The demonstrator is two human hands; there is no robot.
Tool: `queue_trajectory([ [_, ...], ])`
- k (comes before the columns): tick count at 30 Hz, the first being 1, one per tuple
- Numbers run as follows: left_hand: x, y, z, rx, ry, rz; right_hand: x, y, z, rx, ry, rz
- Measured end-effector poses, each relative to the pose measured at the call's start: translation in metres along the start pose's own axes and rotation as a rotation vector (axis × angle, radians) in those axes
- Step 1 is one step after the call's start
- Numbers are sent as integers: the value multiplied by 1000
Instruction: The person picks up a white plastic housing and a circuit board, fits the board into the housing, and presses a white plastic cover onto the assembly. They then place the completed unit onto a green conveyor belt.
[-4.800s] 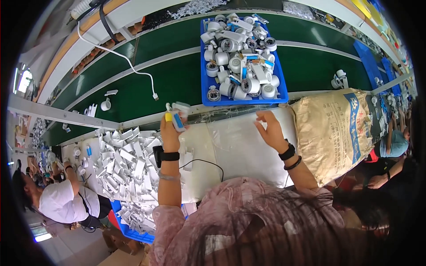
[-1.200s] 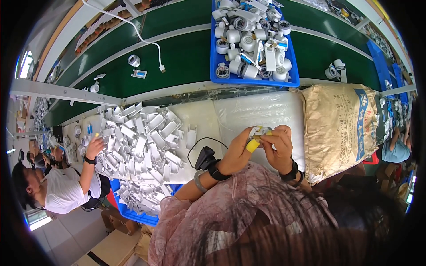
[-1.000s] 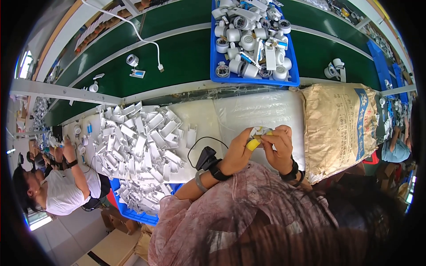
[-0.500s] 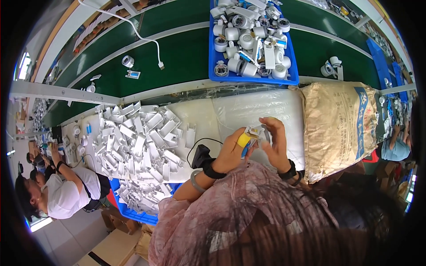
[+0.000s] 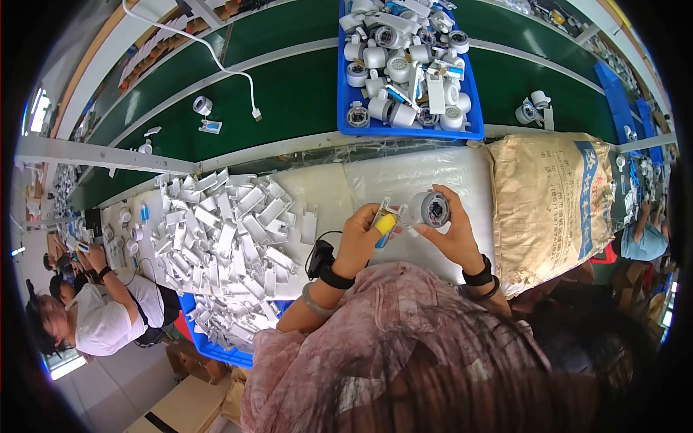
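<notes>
My left hand (image 5: 356,239) grips a white plastic housing (image 5: 390,209) with a blue piece showing under it. At the left thumb is something yellow (image 5: 385,223); whether it is a thumb cover or part of the work I cannot tell. In my right hand (image 5: 458,237), fingers and thumb close round the rim of a round white device head (image 5: 435,208), its open face showing dark electronics inside. The housing and the head are close together; whether they are joined is unclear. Both hands are above the plastic-covered work surface (image 5: 361,177).
Loose white plastic housings (image 5: 224,224) are heaped at left, with more in a blue bin (image 5: 209,346) below. A blue tray (image 5: 411,132) of round-headed assemblies stands on the green conveyor (image 5: 296,94). A brown paper sack (image 5: 541,209) lies at right. A co-worker (image 5: 115,310) works at far left.
My hands have moved apart. The left has shifted slightly left with the housing, and the right has turned so the round head's open face shows.
</notes>
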State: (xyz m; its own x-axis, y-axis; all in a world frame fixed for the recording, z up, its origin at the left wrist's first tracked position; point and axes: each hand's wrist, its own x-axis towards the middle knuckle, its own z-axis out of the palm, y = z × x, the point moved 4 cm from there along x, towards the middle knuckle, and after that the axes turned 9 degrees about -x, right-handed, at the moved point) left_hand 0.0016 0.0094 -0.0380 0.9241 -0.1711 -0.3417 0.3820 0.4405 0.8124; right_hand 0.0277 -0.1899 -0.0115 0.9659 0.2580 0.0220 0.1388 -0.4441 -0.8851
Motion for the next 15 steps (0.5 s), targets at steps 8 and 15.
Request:
queue_trajectory([
  [8,-1,1,-1,-9,-34,2,2,-19,-5,-183,-1,-68],
  [15,-1,2,-1,16,-126,25,2,-33,-8,-231,38,-144],
])
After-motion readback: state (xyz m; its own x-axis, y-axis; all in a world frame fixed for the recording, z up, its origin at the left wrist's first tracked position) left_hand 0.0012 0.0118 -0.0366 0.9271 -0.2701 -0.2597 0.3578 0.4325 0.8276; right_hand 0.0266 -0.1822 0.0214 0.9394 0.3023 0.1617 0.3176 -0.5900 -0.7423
